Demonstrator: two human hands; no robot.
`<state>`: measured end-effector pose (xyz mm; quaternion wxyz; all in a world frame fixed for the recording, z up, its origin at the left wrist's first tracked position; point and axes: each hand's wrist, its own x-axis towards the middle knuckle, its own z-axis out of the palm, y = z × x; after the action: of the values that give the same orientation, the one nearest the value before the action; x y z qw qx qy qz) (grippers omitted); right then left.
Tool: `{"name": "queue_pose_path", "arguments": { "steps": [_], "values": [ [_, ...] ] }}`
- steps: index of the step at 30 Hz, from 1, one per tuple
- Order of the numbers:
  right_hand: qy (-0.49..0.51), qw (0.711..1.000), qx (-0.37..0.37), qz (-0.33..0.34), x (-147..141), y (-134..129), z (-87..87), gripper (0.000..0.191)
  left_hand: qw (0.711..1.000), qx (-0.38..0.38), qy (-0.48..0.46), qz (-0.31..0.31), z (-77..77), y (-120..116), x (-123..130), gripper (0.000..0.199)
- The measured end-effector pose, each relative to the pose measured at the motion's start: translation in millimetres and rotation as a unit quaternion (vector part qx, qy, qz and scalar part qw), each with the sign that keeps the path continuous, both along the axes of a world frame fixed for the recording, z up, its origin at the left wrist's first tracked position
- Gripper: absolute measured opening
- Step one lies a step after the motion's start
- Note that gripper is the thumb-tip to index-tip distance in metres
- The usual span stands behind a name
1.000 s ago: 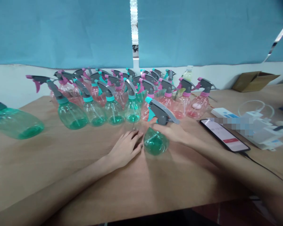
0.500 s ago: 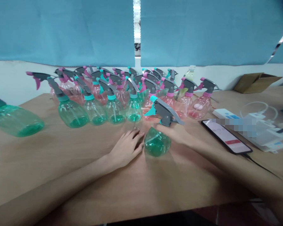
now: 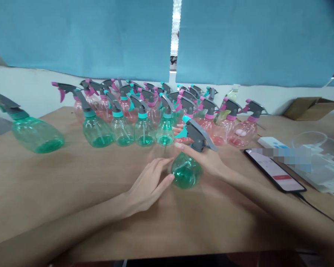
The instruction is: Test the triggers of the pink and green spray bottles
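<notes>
Basically, curtain [image 3: 86, 37]: blue, hung across bkgd at 12 o'clock (clock read from the held btl, 12 = away from the person).
Table [image 3: 72, 178]: tan wood, ran under everything on it.
Btl rows [image 3: 123, 129]: spray btls stood approx 10 to 1 o'clock, beyond the hands; green ones w/ teal collars in front on the L, pink-collared ones mostly behind & to the R.
Carton [image 3: 302, 109]: brown, flaps open, 2 o'clock, well apart.
Held green btl [image 3: 187, 172]: middle of table, nearest the person; head up, leaning a bit R; green liquid low in it. Couldn't tell if base bore full weight on the wood.
Lone green btl [image 3: 39, 135]: 10 o'clock, well apart.
R hand [image 3: 208, 157]: clamped round the upper btl, just below the sprayer head [image 3: 197, 135].
L hand [image 3: 147, 181]: fingers extended, not wrapped; thumb tip at or v. near the btl's lower L side, contact unclear. Step looked like steadying/positioning the btl, R doing the gripping.
Phone [image 3: 275, 170]: 3 o'clock, screen up, beside R forearm.
Teal trigger [image 3: 181, 132]: aimed approx 11 o'clock; any further handling seemed to need a firm R grip & L fingers clear of the round base.
</notes>
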<state>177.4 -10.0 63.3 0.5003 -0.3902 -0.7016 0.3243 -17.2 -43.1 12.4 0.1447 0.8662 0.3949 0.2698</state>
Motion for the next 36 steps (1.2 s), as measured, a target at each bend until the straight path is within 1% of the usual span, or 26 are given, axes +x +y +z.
{"name": "queue_pose_path", "arguments": {
  "steps": [3, 7, 9, 12, 16, 20, 23, 25, 27, 30, 32, 34, 35, 36],
  "values": [
    [0.015, 0.999, 0.007, 0.039, -18.5, -1.5, 0.2, 0.045, 1.000, 0.005, -0.013, 0.020, 3.0, -13.9, -11.2, 0.048],
    [0.044, 0.994, 0.009, 0.102, -48.7, -6.8, -1.1, 0.052, 0.998, 0.025, -0.030, 0.057, 9.0, -27.7, -28.3, 0.068],
    [0.050, 0.991, 0.005, 0.124, -63.9, -9.9, -2.8, 0.053, 0.996, 0.035, -0.042, 0.077, 13.2, -34.0, -37.3, 0.072],
    [0.041, 0.990, 0.008, 0.136, -86.6, -14.4, -4.9, 0.050, 0.992, 0.048, -0.049, 0.110, 19.5, -43.6, -51.5, 0.070],
    [0.040, 0.989, 0.036, 0.134, -119.1, -20.0, -3.0, 0.046, 0.983, 0.095, -0.024, 0.158, 25.6, -53.9, -74.1, 0.067],
    [0.018, 0.988, 0.049, 0.142, -153.3, -25.4, 1.1, 0.044, 0.964, 0.154, -0.009, 0.214, 25.5, -60.0, -101.8, 0.052],
    [0.030, 0.987, 0.051, 0.151, -177.0, -28.8, 3.1, 0.041, 0.950, 0.190, 0.004, 0.248, 23.1, -64.7, -120.6, 0.051],
    [0.040, 0.985, 0.065, 0.153, -190.3, -30.2, 3.8, 0.040, 0.941, 0.202, 0.016, 0.272, 23.2, -68.1, -130.9, 0.051],
    [0.033, 0.982, 0.081, 0.170, -200.6, -30.1, 4.2, 0.040, 0.934, 0.204, 0.029, 0.291, 25.8, -71.0, -140.7, 0.047],
    [-0.014, 0.972, 0.113, 0.204, -208.7, -25.8, 5.4, 0.050, 0.934, 0.188, 0.050, 0.300, 33.8, -72.0, -158.2, 0.043],
    [-0.048, 0.962, 0.159, 0.216, -208.8, -18.9, 7.7, 0.062, 0.931, 0.183, 0.056, 0.311, 40.0, -69.2, -173.1, 0.045],
    [-0.078, 0.945, 0.228, 0.223, -205.8, -8.1, 12.2, 0.068, 0.928, 0.161, 0.067, 0.329, 46.1, -63.3, -189.8, 0.048],
    [-0.102, 0.937, 0.249, 0.224, -203.8, -1.4, 15.6, 0.067, 0.920, 0.155, 0.075, 0.351, 49.1, -59.3, -198.2, 0.050],
    [-0.119, 0.933, 0.267, 0.211, -202.0, 5.9, 19.8, 0.061, 0.914, 0.142, 0.089, 0.371, 52.1, -54.6, -206.3, 0.051]
  ]
}}
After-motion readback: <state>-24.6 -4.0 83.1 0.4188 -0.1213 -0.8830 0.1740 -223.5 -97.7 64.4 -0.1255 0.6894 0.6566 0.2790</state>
